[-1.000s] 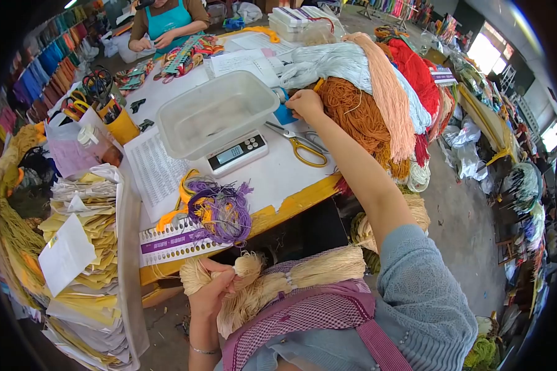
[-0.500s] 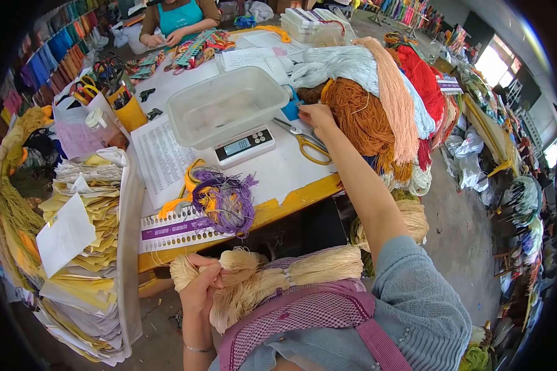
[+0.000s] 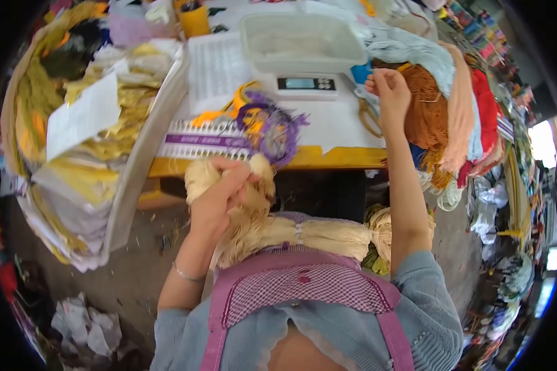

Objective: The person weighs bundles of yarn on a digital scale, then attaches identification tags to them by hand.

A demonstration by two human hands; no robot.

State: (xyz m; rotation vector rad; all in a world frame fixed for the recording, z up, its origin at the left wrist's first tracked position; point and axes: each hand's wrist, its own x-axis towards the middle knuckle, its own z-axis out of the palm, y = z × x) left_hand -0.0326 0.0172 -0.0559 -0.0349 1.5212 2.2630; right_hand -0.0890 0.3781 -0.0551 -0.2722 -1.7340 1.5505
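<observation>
My left hand (image 3: 220,201) is closed around a loop of a cream thread skein (image 3: 315,235). That skein lies across my lap, tied at its middle. Over the table's right part, my right hand (image 3: 390,93) is raised with its fingers pinched together. Whatever is in that pinch is too small and blurred to make out. A blue object (image 3: 361,73) shows just behind those fingers, partly hidden. Below it lie scissors with yellow handles (image 3: 370,117). The brown thread skein (image 3: 422,102) is right beside my right hand.
A clear plastic tub (image 3: 303,65) sits on a white digital scale (image 3: 306,86). Purple and orange threads (image 3: 269,127) lie on a punched card strip (image 3: 201,143) near the yellow table edge (image 3: 328,159). A bin of folded papers (image 3: 114,167) stands left; pale blue, peach and red skeins are heaped right.
My view has tilted down and shifted. The right hand has come off the blue object, toward me, fingers curled in. The left hand keeps its hold on the cream skein.
</observation>
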